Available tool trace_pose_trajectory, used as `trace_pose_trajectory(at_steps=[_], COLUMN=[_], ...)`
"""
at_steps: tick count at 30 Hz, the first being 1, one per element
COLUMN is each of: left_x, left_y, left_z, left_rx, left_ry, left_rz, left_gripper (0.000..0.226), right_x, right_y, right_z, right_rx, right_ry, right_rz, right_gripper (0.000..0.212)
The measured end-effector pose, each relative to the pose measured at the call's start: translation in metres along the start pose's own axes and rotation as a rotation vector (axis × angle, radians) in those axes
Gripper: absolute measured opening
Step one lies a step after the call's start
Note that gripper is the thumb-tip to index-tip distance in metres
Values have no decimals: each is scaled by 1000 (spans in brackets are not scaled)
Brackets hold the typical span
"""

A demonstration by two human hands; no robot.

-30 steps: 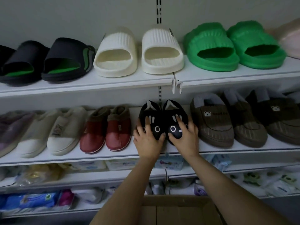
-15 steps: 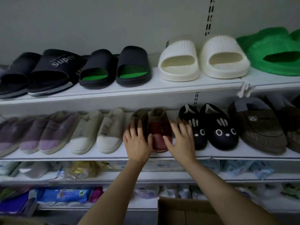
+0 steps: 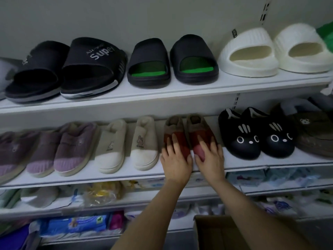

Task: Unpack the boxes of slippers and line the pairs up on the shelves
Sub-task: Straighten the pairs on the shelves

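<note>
On the middle shelf (image 3: 180, 173), going left to right, stand a purple fleece pair (image 3: 59, 150) at the left end, a cream pair (image 3: 126, 147) with small rabbit marks, the red slippers (image 3: 187, 134) with brown cuffs, the black cat-face pair (image 3: 255, 134), and a brown bear-badge pair (image 3: 313, 130) at the right edge of view. Half a second ago both hands were only arriving at the red pair, and a second ago they were on the cat-face pair; now the left hand (image 3: 175, 160) lies flat over the toe of the left red slipper and the right hand (image 3: 210, 157) over the toe of the right one. Fingers are spread and laid on top, palms down, pressing rather than gripping; neither hand closes around anything. The two red slippers sit side by side near the front edge, touching or nearly so. This reads as a straightening pass along the row: the cat pair appears settled, toes forward, and the red pair is being squared up. The upper shelf (image 3: 162, 94) holds black slides (image 3: 66, 73), green-lined slides (image 3: 173, 64) and white slides (image 3: 275, 55). A cardboard box (image 3: 216, 231) stands open below, its contents hidden, so how much unpacking remains is unclear.
</note>
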State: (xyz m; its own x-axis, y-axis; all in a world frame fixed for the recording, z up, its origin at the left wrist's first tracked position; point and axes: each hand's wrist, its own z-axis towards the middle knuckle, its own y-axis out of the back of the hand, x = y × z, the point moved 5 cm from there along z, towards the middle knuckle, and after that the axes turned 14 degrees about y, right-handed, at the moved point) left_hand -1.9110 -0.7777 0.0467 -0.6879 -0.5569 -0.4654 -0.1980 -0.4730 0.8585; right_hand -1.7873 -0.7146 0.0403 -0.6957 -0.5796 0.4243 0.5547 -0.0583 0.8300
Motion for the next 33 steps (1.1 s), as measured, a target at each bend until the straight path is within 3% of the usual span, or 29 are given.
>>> trace_pose_trajectory(at_steps=[6, 11, 15, 19, 21, 24, 29, 33], left_x=[10, 68, 146, 208, 218, 217, 216, 234], left_y=[23, 75, 103, 98, 94, 92, 94, 127], left_z=[-1, 11, 45, 67, 67, 68, 67, 73], left_rx=[47, -169, -277, -89, -36, -65, 21, -71], left_ry=[-49, -61, 38, 185, 166, 125, 111, -5], left_rz=[-35, -30, 70, 141, 108, 60, 82, 50], left_gripper=[86, 65, 59, 83, 88, 79, 78, 63], right_x=[12, 75, 143, 182, 187, 190, 199, 230], right_y=[7, 10, -25, -69, -83, -93, -94, -90], right_z=[-10, -14, -4, 6, 7, 5, 2, -3], right_rx=[-38, -196, -201, -80, -80, -128, -162, -293], right_ry=[16, 178, 313, 252, 212, 147, 75, 71], right_rz=[-66, -85, 28, -21, 4, 23, -40, -111], right_gripper=[68, 61, 58, 69, 68, 64, 64, 58])
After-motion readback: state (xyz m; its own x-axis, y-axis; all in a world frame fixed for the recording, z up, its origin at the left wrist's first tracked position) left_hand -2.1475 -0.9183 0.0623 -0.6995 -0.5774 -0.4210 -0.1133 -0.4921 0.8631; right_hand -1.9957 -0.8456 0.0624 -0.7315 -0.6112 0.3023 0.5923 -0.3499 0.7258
